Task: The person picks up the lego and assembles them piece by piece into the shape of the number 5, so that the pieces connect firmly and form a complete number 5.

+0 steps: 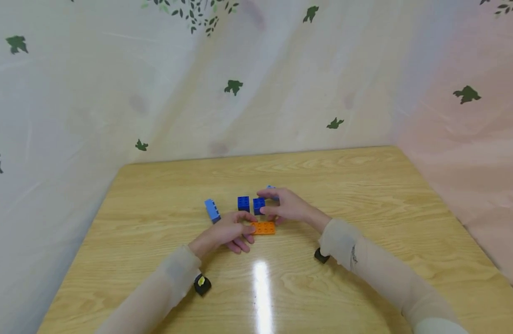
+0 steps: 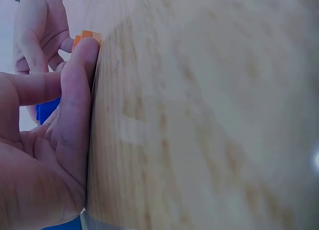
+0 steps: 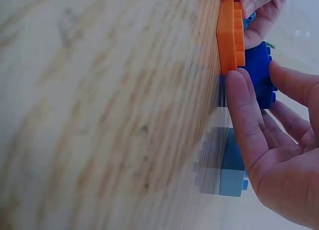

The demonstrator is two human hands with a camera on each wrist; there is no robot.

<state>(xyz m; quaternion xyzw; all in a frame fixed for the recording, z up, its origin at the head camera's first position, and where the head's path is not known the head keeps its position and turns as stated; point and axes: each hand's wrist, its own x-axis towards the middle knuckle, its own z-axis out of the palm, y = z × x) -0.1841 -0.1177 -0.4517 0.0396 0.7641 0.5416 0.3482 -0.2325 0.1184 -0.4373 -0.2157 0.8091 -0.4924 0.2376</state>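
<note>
L hand (image 1: 229, 232) has its fingers pinching the orange brick (image 1: 265, 228) by the 9 o'clock end; brick is studs up on the surface (image 1: 365, 195), approx. mid. R hand (image 1: 291, 206) is at 2 o'clock from it, fingers around the dk blue brick (image 1: 258, 205); can't tell if gripping or just touching. That one's at 12 o'clock from orange, w/ 2nd dk blue brick (image 1: 243, 203) at 11. Lt blue brick (image 1: 212, 210) at 10; another lt blue piece (image 1: 271, 187) approx. 12–1, partly hidden by R hand.
</note>
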